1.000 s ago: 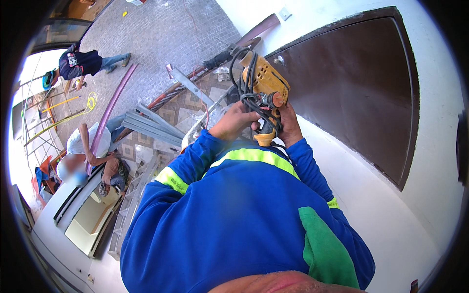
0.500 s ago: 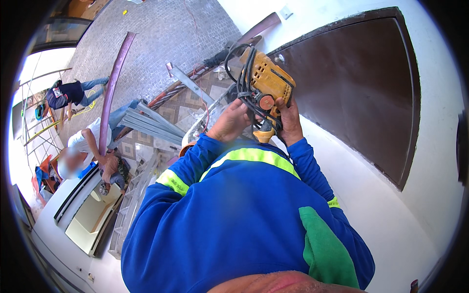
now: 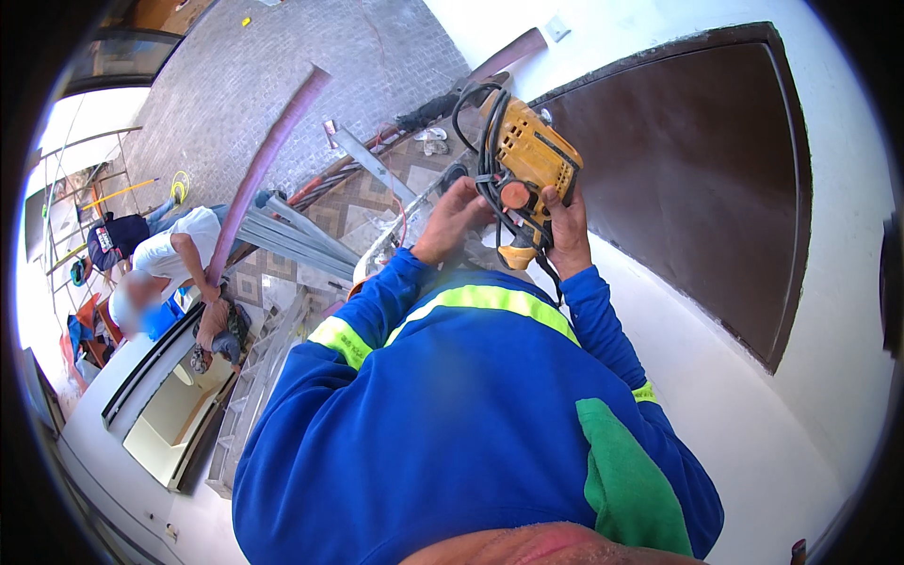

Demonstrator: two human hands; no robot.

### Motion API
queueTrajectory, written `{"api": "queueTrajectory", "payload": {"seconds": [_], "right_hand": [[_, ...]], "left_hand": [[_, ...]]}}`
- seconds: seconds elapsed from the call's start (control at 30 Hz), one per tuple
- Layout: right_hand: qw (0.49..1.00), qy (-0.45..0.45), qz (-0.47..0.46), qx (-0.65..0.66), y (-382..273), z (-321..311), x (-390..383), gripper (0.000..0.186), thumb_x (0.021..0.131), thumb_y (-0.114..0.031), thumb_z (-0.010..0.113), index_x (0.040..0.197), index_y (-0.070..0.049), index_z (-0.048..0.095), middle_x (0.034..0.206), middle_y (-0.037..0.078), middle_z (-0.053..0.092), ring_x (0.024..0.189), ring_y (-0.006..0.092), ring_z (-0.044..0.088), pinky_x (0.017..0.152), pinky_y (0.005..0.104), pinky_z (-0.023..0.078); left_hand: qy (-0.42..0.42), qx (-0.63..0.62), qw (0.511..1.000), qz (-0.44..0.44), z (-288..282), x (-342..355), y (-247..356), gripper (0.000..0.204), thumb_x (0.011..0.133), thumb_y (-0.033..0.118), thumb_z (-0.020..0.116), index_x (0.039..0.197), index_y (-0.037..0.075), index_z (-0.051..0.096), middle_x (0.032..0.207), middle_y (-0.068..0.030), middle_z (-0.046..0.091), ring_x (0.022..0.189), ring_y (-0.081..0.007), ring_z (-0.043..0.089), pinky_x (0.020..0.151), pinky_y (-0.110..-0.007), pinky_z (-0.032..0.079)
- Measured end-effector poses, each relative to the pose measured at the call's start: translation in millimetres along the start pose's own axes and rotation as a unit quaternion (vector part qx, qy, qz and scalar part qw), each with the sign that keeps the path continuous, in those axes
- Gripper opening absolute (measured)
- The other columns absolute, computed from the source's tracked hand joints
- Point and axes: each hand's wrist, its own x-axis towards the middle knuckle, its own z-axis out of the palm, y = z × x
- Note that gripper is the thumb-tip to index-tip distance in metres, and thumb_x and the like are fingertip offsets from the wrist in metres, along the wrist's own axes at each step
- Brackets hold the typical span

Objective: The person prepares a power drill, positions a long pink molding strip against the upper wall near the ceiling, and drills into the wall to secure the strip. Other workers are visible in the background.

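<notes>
In front of my chest is a yellow and black corded power tool, like a rotary hammer, held upright with an orange round knob on its side. My right hand is closed around its lower right side, thumb on the body. Loops of black power cord are wrapped about the tool's left side. My left hand is at these loops, fingers curled and pinched against the cord; its fingertips are partly hidden.
A brown door in a white wall stands to the right. Grey metal profiles lie at the left, near a metal ladder. A co-worker in a white shirt holds a long purplish strip; another person in dark clothes bends beyond.
The tool and my right hand have shifted slightly right. My left hand has moved slightly relative to the cord loops. The co-worker's long strip has swung right, and the farther person has bent lower.
</notes>
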Motion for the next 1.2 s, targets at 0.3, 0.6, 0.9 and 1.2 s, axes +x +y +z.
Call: {"api": "queueTrajectory", "payload": {"seconds": [0.3,0.6,0.9,1.2], "right_hand": [[0.999,-0.025,0.032,0.033,11,-3,1,0.053,0.1,-0.033,0.065,0.143,-0.007,0.048,0.127,0.008,0.062,0.111,0.0168,0.061,0.096,0.0298,0.05],[0.988,-0.03,0.097,0.113,7,-2,5,0.074,0.087,-0.052,0.077,0.137,-0.005,0.051,0.122,0.01,0.067,0.106,0.0207,0.069,0.087,0.0356,0.061],[0.99,-0.013,0.066,0.127,-2,6,0,0.069,0.092,-0.055,0.07,0.134,-0.003,0.053,0.113,0.01,0.068,0.095,0.0204,0.071,0.081,0.0347,0.062],[0.958,-0.06,0.213,0.181,-5,0,4,0.066,0.095,-0.07,0.053,0.106,-0.006,0.066,0.085,0.004,0.068,0.072,0.0134,0.065,0.063,0.0257,0.053]], "left_hand": [[0.146,-0.069,0.986,0.04,24,31,-8,0.027,0.101,0.009,0.063,0.125,0.005,0.052,0.107,-0.0063,0.066,0.091,-0.0139,0.066,0.078,-0.033,0.057],[0.013,-0.133,0.98,-0.15,23,22,4,0.019,0.103,0.012,0.056,0.121,0.011,0.063,0.101,-0.0004,0.07,0.081,-0.0095,0.059,0.068,-0.025,0.044],[0.075,-0.257,0.96,-0.083,33,13,9,0.011,0.107,0.013,0.05,0.113,0.005,0.053,0.101,-0.0113,0.069,0.086,-0.018,0.067,0.081,-0.03,0.056],[-0.015,-0.197,0.968,-0.158,51,13,43,0.023,0.106,0.007,0.052,0.127,-0.001,0.05,0.114,-0.0127,0.066,0.1,-0.0208,0.07,0.094,-0.032,0.056]]}}
